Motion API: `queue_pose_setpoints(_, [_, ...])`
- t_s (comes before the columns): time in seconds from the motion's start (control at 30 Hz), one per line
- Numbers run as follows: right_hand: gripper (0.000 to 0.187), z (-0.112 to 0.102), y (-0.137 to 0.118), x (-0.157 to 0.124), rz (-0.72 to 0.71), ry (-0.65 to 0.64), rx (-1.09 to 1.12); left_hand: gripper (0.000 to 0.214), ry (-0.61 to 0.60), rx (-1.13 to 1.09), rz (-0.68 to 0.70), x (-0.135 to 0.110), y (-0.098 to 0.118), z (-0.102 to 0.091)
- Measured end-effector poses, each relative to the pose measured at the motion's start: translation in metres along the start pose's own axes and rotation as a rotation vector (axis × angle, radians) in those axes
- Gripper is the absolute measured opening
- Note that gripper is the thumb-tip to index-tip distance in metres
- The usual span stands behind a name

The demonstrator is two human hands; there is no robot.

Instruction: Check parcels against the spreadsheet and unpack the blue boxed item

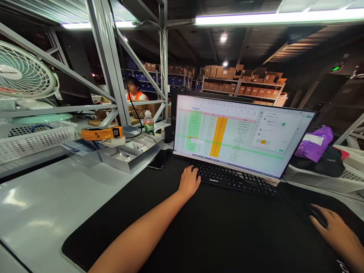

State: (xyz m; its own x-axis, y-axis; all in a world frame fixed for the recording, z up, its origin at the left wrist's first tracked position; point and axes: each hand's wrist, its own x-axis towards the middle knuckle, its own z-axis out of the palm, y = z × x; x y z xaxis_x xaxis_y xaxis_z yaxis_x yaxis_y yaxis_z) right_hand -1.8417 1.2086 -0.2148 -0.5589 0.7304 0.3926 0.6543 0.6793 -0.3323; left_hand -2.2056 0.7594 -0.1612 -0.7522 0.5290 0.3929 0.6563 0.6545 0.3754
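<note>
My left hand (189, 180) rests with its fingers spread over the left end of a black keyboard (227, 177). At the right edge of the view, my right hand (331, 227) is wrapped round a black computer mouse (319, 216). Both lie on a large black desk mat (227, 227). Behind the keyboard stands a monitor (227, 132) with a spreadsheet that has green and orange columns, and a smaller chat-like window lies over its right side. The on-screen text is too small to read.
A phone (157, 161) lies left of the keyboard, near grey trays (131, 163) of small items and an orange tape roll (102, 133). A bottle (148, 123), a fan (25, 72) and white baskets (324, 178) stand around. Beyond the metal frame sits a person (138, 94) in an orange vest.
</note>
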Motion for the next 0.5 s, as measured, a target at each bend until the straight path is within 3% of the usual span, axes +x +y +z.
queue_pose_setpoints(0.23, [0.061, 0.016, 0.022, 0.007, -0.095, 0.071, 0.031, 0.036, 0.024, -0.009, -0.002, 0.000, -0.001, 0.002])
queue_pose_setpoints(0.5, [0.062, 0.017, 0.029, 0.009, -0.091, 0.044, -0.013, 0.038, 0.011, 0.008, 0.008, 0.000, -0.001, 0.001])
